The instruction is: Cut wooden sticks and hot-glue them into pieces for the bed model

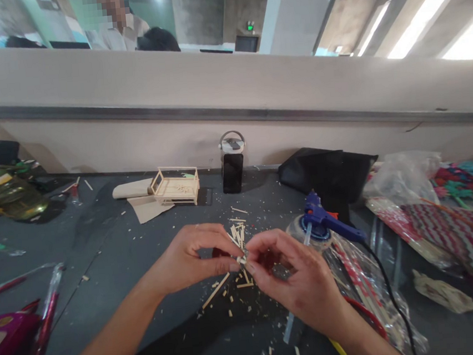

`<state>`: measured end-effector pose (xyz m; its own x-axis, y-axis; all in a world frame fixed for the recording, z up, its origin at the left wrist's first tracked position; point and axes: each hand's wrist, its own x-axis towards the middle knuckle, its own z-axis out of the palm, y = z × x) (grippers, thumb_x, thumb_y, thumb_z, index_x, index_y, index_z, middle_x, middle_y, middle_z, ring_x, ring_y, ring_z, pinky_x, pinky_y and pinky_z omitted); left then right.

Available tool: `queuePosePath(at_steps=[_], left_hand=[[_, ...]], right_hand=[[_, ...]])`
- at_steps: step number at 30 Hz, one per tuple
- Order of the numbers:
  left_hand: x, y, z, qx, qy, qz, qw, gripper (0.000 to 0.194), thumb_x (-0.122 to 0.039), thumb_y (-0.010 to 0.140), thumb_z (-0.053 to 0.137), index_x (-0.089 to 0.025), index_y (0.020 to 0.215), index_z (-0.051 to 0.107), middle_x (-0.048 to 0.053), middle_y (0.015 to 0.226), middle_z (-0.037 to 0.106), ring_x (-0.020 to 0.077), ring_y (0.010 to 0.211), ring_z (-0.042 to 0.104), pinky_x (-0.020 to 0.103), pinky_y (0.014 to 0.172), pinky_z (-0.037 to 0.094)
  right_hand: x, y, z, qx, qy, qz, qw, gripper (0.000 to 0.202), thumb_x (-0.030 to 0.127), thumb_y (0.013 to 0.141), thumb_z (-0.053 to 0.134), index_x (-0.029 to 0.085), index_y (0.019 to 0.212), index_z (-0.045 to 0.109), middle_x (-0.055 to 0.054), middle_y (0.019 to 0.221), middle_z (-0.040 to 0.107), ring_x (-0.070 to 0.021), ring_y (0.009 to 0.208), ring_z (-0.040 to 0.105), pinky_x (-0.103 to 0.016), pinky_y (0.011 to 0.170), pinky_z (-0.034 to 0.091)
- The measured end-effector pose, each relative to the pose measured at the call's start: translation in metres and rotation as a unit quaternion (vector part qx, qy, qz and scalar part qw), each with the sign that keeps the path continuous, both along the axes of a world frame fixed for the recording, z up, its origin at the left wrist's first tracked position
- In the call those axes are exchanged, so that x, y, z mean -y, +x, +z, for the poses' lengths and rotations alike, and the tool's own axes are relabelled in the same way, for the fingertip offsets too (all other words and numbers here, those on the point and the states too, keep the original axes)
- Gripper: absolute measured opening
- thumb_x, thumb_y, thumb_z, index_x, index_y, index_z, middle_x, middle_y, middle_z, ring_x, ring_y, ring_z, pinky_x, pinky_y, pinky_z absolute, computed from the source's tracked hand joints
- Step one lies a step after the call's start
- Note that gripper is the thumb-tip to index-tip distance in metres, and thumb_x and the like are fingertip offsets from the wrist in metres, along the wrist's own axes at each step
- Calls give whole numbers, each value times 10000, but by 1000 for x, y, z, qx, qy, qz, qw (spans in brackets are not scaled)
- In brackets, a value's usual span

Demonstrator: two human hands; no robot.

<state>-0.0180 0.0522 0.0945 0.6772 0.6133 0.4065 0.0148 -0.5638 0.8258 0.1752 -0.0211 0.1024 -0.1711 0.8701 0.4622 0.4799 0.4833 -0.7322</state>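
Note:
My left hand [204, 250] and my right hand [293, 267] meet over the middle of the dark table, fingertips pinched close together. Between them shows a small pale wooden piece [241, 260], mostly covered by the fingers. Thin wooden sticks [237, 234] lie in a loose pile just behind the fingertips. One longer stick [216, 290] rests below my left hand, and small offcuts are scattered around it. Farther back stands a little wooden frame model [176, 186] with a flat base and rails, partly over a piece of cardboard [149, 207].
A blue hot glue gun [328, 219] rests on a round container at the right, its cord running toward me. A phone [233, 173] leans upright at the back. A black pouch [328, 171] and plastic packets [363, 277] lie right; a magenta tool [9, 339] lies left.

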Motion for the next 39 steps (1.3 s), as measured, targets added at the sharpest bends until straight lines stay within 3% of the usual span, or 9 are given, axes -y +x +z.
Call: queuePosePath(at_steps=[21,25,28,32,39], left_hand=[[0,0,-1,13,-16,-6,1000,103,-177,772,731,-188,869,762,43,746,690,128,670,628,237,612,485],[-3,-1,-4,36,-48,1,998,109,-169,745,754,-201,848,773,34,729,679,126,659,613,238,611,472],[-6,-1,-11,78,-117,10,990,125,-166,709,785,-214,824,783,25,722,665,121,662,592,235,609,453],[-8,3,-25,173,-265,19,948,93,-219,688,806,-220,779,784,0,690,624,96,624,535,218,569,409],[-3,26,-44,321,-458,20,829,147,-267,635,845,-207,744,767,-42,574,584,68,546,478,226,599,411]], right_hand=[[0,-1,-1,-16,-14,15,1000,157,97,806,584,211,914,582,36,774,613,-72,599,573,-172,555,507],[0,0,0,-30,-32,16,999,156,141,818,610,217,952,584,28,793,620,-85,629,588,-182,559,516],[0,2,2,-43,-38,5,998,195,192,824,640,228,1008,586,20,827,633,-95,654,610,-196,571,530],[0,4,1,-40,-22,-19,999,196,185,828,636,238,1014,605,23,830,643,-89,654,616,-186,572,533],[1,5,-4,-19,16,-46,999,161,165,843,608,228,988,634,22,788,667,-92,632,614,-180,544,523]])
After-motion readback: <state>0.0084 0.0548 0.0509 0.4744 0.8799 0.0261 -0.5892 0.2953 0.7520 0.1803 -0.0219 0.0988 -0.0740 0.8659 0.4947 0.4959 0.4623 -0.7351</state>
